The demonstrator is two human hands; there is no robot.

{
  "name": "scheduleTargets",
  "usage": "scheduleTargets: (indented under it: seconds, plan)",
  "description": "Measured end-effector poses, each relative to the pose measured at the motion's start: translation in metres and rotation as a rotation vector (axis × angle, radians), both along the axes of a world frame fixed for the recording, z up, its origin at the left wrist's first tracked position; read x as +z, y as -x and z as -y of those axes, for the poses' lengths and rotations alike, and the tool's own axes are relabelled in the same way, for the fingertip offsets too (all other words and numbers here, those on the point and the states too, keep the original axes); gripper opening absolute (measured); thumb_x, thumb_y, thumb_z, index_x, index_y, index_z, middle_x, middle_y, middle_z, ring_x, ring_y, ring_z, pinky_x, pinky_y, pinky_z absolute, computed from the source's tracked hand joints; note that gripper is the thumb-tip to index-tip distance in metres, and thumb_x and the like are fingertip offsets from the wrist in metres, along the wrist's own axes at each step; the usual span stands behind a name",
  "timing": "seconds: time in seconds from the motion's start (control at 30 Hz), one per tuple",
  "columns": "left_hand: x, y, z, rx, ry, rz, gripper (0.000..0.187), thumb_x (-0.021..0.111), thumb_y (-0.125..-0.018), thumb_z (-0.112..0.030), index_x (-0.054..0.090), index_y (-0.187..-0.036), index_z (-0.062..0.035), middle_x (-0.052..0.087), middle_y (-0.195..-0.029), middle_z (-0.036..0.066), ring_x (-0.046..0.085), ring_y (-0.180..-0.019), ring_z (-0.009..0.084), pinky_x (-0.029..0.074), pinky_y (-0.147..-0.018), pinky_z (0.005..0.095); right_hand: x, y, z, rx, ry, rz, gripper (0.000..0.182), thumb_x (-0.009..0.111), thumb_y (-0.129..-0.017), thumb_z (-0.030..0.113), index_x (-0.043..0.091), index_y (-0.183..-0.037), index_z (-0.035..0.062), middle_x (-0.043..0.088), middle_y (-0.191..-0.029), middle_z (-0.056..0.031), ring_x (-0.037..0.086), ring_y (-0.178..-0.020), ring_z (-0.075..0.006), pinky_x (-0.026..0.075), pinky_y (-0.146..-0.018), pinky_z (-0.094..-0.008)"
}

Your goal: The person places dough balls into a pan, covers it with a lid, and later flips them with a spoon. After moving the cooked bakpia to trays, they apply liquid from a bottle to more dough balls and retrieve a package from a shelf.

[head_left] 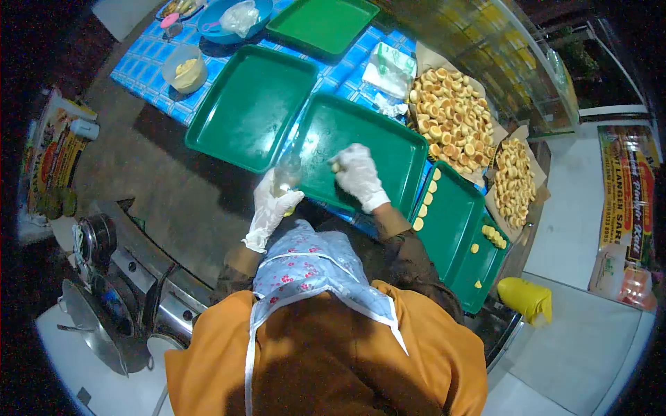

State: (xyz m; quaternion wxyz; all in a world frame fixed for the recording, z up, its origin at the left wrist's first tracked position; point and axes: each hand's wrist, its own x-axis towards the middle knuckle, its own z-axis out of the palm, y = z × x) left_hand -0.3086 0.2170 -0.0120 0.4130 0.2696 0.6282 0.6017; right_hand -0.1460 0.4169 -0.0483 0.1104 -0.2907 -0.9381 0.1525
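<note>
My left hand (269,206), in a white glove, is closed around a clear, see-through container (287,175) at the near left corner of a green tray (388,132). A bit of yellow dough (289,211) shows by its fingers. Over that same tray, my gloved right hand (361,179) has its fingers drawn together at a small pale piece (336,167), whose kind is hard to make out. Right of this hand, a lower green tray (454,208) bears a row of flat, round dough pieces (422,211) along its left edge.
Another green tray (253,104) lies to the left, with one more (322,24) behind. Heaped baked rounds (454,121) fill paper-lined trays at right. A tub of yellow dough (186,73) and a blue basin (232,35) stand at far left. A wok (97,326) sits lower left.
</note>
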Motion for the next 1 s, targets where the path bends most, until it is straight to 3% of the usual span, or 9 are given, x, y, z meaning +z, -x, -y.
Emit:
scheduleTargets:
  seconds: [0.03,0.1,0.17,0.4,0.6,0.7,0.83,0.87,1.0]
  plan:
    - [-0.001,0.001,-0.001,-0.006,0.007,-0.023,0.060,0.080,-0.073,-0.018,0.060,-0.127,-0.0038,0.066,-0.113,0.005,0.062,-0.101,0.0145,0.049,-0.090,0.0302,0.001,-0.011,-0.010,-0.084,-0.021,-0.077,0.023,0.072,-0.074,0.014,0.075,-0.097,0.0100,0.068,-0.096,-0.0120,0.062,-0.097,-0.0299,0.053,-0.079,-0.0406]
    - [0.002,0.001,-0.001,-0.005,0.016,0.019,0.057,0.080,-0.073,-0.015,0.060,-0.126,-0.0043,0.066,-0.110,0.005,0.062,-0.098,0.0140,0.050,-0.088,0.0304,0.035,-0.027,-0.015,-0.545,0.771,-0.519,0.023,0.070,-0.086,0.017,0.072,-0.106,0.0056,0.069,-0.097,-0.0069,0.065,-0.086,-0.0176,0.055,-0.067,-0.0314]
    - [0.004,0.003,-0.003,-0.011,0.020,0.031,0.057,0.080,-0.073,-0.014,0.059,-0.125,-0.0044,0.066,-0.108,0.004,0.062,-0.096,0.0139,0.050,-0.087,0.0305,0.013,-0.046,-0.025,-0.744,0.842,-0.795,0.020,0.060,-0.094,0.012,0.068,-0.108,-0.0009,0.069,-0.097,-0.0074,0.063,-0.082,-0.0126,0.055,-0.065,-0.0263]
    - [0.001,0.006,-0.004,-0.059,-0.012,0.048,0.057,0.080,-0.074,-0.013,0.059,-0.126,-0.0042,0.066,-0.109,0.004,0.062,-0.096,0.0134,0.050,-0.088,0.0309,-0.001,-0.040,0.021,-0.589,0.402,-0.336,0.072,0.084,-0.068,0.019,0.055,-0.131,0.0013,0.069,-0.104,-0.0107,0.067,-0.092,-0.0217,0.053,-0.081,-0.0336]
    - [-0.002,0.009,-0.006,-0.065,-0.017,0.009,0.058,0.080,-0.073,-0.011,0.059,-0.126,-0.0044,0.066,-0.111,0.004,0.062,-0.098,0.0128,0.050,-0.089,0.0302,0.031,0.027,0.038,-0.591,1.093,-0.858,0.061,0.074,-0.080,0.007,0.053,-0.137,-0.0006,0.067,-0.105,-0.0102,0.067,-0.094,-0.0234,0.055,-0.078,-0.0334]
    - [-0.002,0.010,-0.004,-0.048,-0.032,-0.011,0.059,0.081,-0.072,-0.011,0.059,-0.127,-0.0050,0.066,-0.111,0.004,0.063,-0.098,0.0131,0.050,-0.089,0.0297,-0.028,0.042,0.006,-0.481,0.517,-0.834,0.045,0.069,-0.085,0.007,0.062,-0.129,0.0031,0.068,-0.104,-0.0100,0.066,-0.096,-0.0212,0.053,-0.075,-0.0322]
    - [-0.008,0.012,-0.003,-0.053,-0.018,0.003,0.059,0.081,-0.071,-0.010,0.060,-0.126,-0.0055,0.066,-0.111,0.003,0.063,-0.099,0.0134,0.050,-0.089,0.0295,0.001,0.048,-0.001,-0.451,-0.179,-0.089,0.044,0.069,-0.086,0.017,0.062,-0.127,0.0038,0.066,-0.114,-0.0168,0.060,-0.104,-0.0323,0.049,-0.089,-0.0448]
    - [-0.008,0.012,-0.003,-0.060,-0.016,0.007,0.060,0.081,-0.071,-0.010,0.060,-0.126,-0.0055,0.066,-0.111,0.003,0.063,-0.099,0.0134,0.050,-0.089,0.0295,0.010,0.054,0.005,-0.472,-0.153,0.243,0.052,0.069,-0.085,0.019,0.056,-0.133,0.0051,0.060,-0.124,-0.0162,0.055,-0.110,-0.0399,0.047,-0.092,-0.0521]
    - [0.003,0.013,-0.002,-0.056,-0.007,-0.069,0.061,0.081,-0.071,-0.011,0.059,-0.128,-0.0053,0.067,-0.111,0.003,0.063,-0.099,0.0135,0.050,-0.090,0.0297,0.001,0.028,0.036,-0.218,-0.150,0.162,0.046,0.067,-0.088,0.025,0.060,-0.130,0.0098,0.052,-0.142,-0.0129,0.048,-0.125,-0.0395,0.045,-0.095,-0.0522]
